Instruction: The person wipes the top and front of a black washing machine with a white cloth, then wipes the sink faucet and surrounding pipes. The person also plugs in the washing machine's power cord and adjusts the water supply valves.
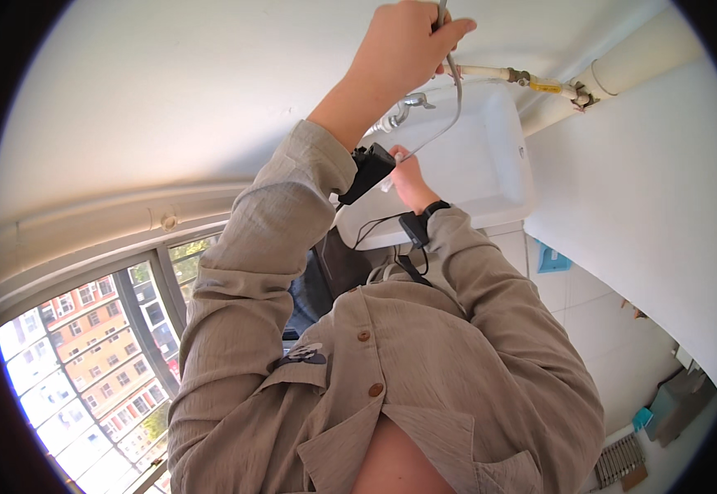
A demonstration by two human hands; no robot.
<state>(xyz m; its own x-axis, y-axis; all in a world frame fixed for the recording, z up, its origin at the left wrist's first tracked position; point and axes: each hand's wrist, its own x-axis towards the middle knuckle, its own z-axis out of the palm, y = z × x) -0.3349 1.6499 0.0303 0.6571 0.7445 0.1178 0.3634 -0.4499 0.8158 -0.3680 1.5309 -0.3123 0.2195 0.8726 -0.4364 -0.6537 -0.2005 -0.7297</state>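
Note:
My left hand (412,45) is raised against the white wall above the sink, its fingers closed round a thin grey cord (459,103). From there the cord hangs in a loose curve down to my right hand (410,183), which is over the white sink (525,177). The right fingers are pinched at the cord's lower end. A small whitish piece (387,185) shows beside them, too small to name. Between my hands a metal tap (412,103) sticks out over the basin. Each wrist carries a black device; the left one (371,169) partly hides the sink's left side.
A cream pipe with a valve (523,78) runs along the wall to a thick drainpipe (646,70) at the right. A barred window (95,362) is at lower left. A blue plastic item (552,258) lies on the tiled floor beside the white panel (638,181).

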